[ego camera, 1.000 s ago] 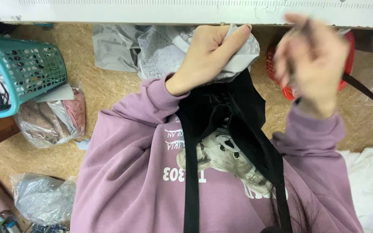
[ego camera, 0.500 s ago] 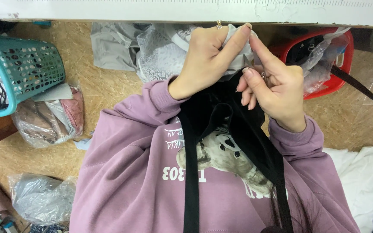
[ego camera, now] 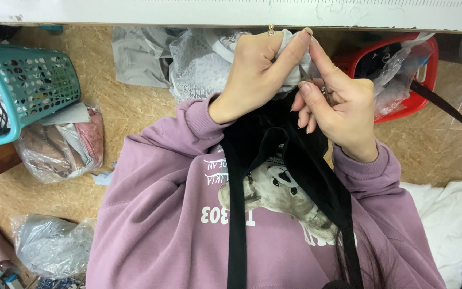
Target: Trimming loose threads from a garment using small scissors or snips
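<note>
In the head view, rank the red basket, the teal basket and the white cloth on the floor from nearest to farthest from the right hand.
Measured from the right hand:
1. Red basket, just beyond the hand on its right side, under the table edge.
2. White cloth, lower right on the floor, past the right sleeve.
3. Teal basket, far across at the left edge.

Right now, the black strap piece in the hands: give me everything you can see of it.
The black fabric piece looks soft, matte, cloth-like. Its bunched top sits between both hands: the left hand pinches it together with a pale grey cloth, the right hand touches it from the other side. Two flat straps hang down over the purple sweatshirt, spreading apart and running out of frame. Its full shape is hidden.
</note>
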